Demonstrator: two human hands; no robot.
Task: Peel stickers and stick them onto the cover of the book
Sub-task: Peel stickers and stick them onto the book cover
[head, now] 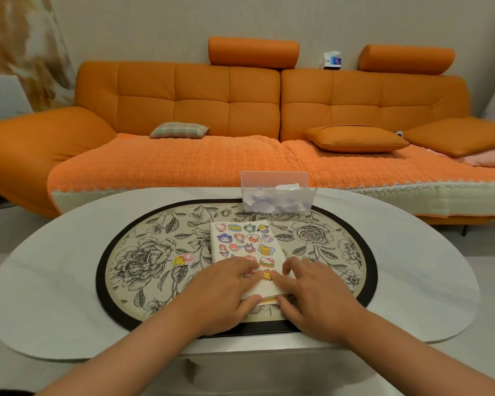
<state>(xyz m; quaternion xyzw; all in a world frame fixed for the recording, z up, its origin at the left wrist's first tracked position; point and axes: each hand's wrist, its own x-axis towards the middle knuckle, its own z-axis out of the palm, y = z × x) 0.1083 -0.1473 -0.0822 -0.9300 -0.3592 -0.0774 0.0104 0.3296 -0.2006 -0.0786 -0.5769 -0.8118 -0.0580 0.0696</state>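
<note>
A cream book [220,247] lies on the floral mat [143,252], its cover carrying several cartoon stickers. My left hand [226,287] rests flat on the book's near left part, fingers straight and touching the cover, thumb at the near edge. My right hand [306,284] lies on the near right part, its fingertips pressing beside a yellow sticker [267,273]. Two loose stickers [184,259] lie on the mat left of the book.
A clear plastic box [277,195] with paper scraps stands at the mat's far edge. The mat sits on a white oval table [55,281]. An orange sofa [240,115] with cushions runs behind the table.
</note>
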